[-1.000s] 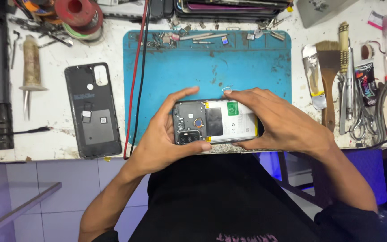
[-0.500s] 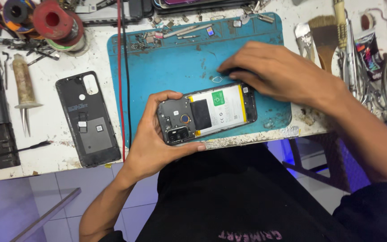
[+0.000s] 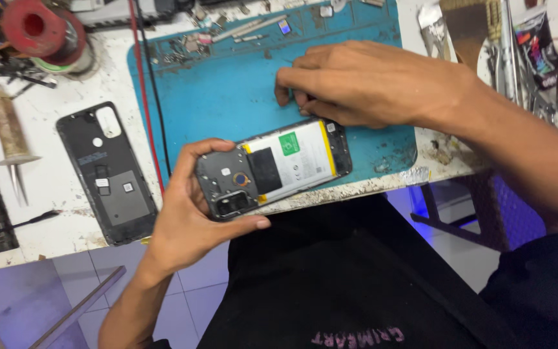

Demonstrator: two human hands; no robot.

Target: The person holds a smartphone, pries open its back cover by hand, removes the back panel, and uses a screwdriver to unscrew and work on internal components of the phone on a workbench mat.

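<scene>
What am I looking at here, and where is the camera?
The camera sits on a person's head and looks down at their two bare hands over a workbench. The left hand grips an opened phone with its battery showing. The right hand rests fingertips-down on the blue mat, just beyond the phone; whether it pinches something is hidden. The phone's black back cover lies left of the mat. Wire spools, tweezers and small parts lie around.

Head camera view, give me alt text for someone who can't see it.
A person's left hand grips an opened smartphone, its back off and battery exposed, at the edge of a blue work mat. The right hand rests fingers-down on the mat just above the phone. The detached black back cover lies left on the white bench.
</scene>
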